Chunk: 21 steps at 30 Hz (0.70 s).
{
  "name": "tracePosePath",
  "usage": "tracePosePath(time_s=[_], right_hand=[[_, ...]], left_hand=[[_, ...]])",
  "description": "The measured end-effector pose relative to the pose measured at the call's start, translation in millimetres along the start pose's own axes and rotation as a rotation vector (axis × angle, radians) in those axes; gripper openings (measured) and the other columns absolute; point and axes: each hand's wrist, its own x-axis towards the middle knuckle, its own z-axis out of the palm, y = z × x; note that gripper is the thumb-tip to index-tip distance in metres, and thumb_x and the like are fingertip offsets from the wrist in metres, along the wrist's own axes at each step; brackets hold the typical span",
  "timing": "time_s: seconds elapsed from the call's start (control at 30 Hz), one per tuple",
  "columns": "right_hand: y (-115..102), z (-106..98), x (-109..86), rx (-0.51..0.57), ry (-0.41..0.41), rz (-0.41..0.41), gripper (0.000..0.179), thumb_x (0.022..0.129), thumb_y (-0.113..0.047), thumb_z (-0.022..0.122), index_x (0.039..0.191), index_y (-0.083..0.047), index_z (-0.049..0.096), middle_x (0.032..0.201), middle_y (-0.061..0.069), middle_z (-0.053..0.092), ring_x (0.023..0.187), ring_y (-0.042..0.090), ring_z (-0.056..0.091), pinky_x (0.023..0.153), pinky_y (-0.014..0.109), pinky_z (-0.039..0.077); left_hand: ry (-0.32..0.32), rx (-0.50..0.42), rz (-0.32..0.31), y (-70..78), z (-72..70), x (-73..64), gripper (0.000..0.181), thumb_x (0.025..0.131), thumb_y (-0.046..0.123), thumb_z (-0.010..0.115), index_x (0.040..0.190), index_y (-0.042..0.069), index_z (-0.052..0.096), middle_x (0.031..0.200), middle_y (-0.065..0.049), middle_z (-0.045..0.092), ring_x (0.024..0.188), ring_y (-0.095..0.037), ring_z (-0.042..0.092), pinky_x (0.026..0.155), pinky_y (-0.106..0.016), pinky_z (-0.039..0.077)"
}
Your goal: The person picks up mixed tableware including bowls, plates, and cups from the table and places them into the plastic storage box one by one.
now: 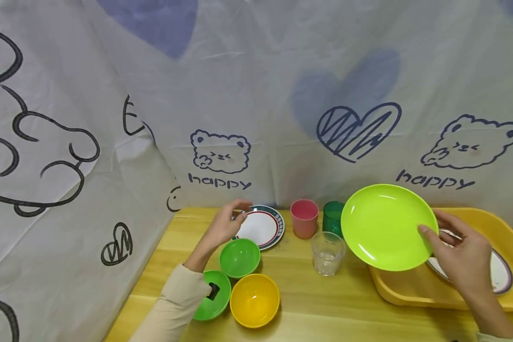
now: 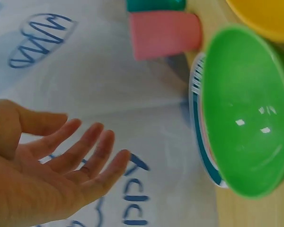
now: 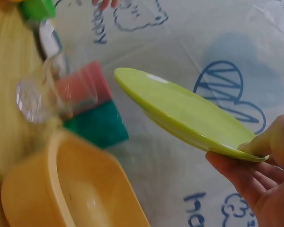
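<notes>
A lime-green plate (image 1: 384,228) is held up over the tray's left side by my right hand (image 1: 466,251), thumb on its face and fingers beneath its rim, as the right wrist view also shows. My left hand (image 1: 225,225) hovers with loosely bent fingers and holds nothing; in the left wrist view the hand (image 2: 61,165) is apart from everything. Close by it lies a white plate (image 1: 261,229) with a patterned dark rim. Just below are a green bowl (image 1: 240,258), another green bowl (image 1: 211,304) partly covered by the left sleeve, and a yellow bowl (image 1: 254,300).
A pink cup (image 1: 304,219), a dark green cup (image 1: 332,218) and a clear cup (image 1: 327,256) stand mid-table. The yellow tray (image 1: 393,297) on the right contains a white plate (image 1: 501,270), partly hidden by my right hand. A printed cloth (image 1: 265,95) hangs behind the wooden table.
</notes>
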Motion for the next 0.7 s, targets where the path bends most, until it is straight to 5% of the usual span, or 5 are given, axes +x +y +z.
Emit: tracePosePath(time_s=[0.27, 0.43, 0.57, 0.6, 0.7], right_hand=[[18.1, -30.5, 19.4, -0.196, -0.025, -0.133, 0.042, 0.09, 0.003, 0.073, 0.131, 0.01, 0.063, 0.124, 0.036, 0.062, 0.082, -0.035, 0.036, 0.059, -0.004, 0.041], [34.1, -45.9, 28.0, -0.235, -0.046, -0.145, 0.041, 0.093, 0.007, 0.066, 0.133, 0.013, 0.058, 0.123, 0.041, 0.06, 0.082, -0.027, 0.045, 0.061, -0.007, 0.037], [47.4, -53.1, 33.8, -0.266, -0.066, -0.114, 0.042, 0.098, 0.009, 0.058, 0.139, 0.016, 0.051, 0.125, 0.044, 0.054, 0.096, 0.03, 0.07, 0.061, -0.008, 0.033], [51.7, -56.0, 36.6, -0.264, -0.063, -0.114, 0.042, 0.098, 0.011, 0.056, 0.139, 0.016, 0.05, 0.124, 0.045, 0.054, 0.091, 0.014, 0.068, 0.06, -0.008, 0.033], [61.6, -63.4, 47.4, -0.279, -0.032, -0.139, 0.04, 0.097, 0.015, 0.053, 0.136, 0.02, 0.049, 0.122, 0.046, 0.052, 0.087, 0.001, 0.06, 0.061, -0.007, 0.028]], left_hand=[[-0.039, 0.091, -0.129, -34.8, -2.5, 30.8, 0.036, 0.101, 0.001, 0.053, 0.136, -0.008, 0.056, 0.134, -0.03, 0.059, 0.12, -0.044, 0.059, 0.098, -0.05, 0.055], [-0.07, 0.177, -0.191, -50.8, -0.9, 46.6, 0.041, 0.099, 0.006, 0.057, 0.137, -0.009, 0.054, 0.136, -0.034, 0.055, 0.126, -0.048, 0.054, 0.103, -0.056, 0.05], [-0.116, 0.225, -0.225, -62.5, 0.3, 55.0, 0.048, 0.098, 0.006, 0.059, 0.141, -0.013, 0.048, 0.142, -0.034, 0.051, 0.132, -0.048, 0.048, 0.11, -0.057, 0.044], [-0.128, 0.238, -0.232, -65.6, 0.7, 56.5, 0.051, 0.098, 0.007, 0.06, 0.142, -0.014, 0.045, 0.144, -0.034, 0.049, 0.134, -0.048, 0.047, 0.112, -0.057, 0.041], [-0.153, 0.283, -0.254, -74.4, 0.4, 59.5, 0.058, 0.098, 0.007, 0.06, 0.146, -0.017, 0.039, 0.148, -0.036, 0.044, 0.138, -0.049, 0.042, 0.117, -0.056, 0.036]])
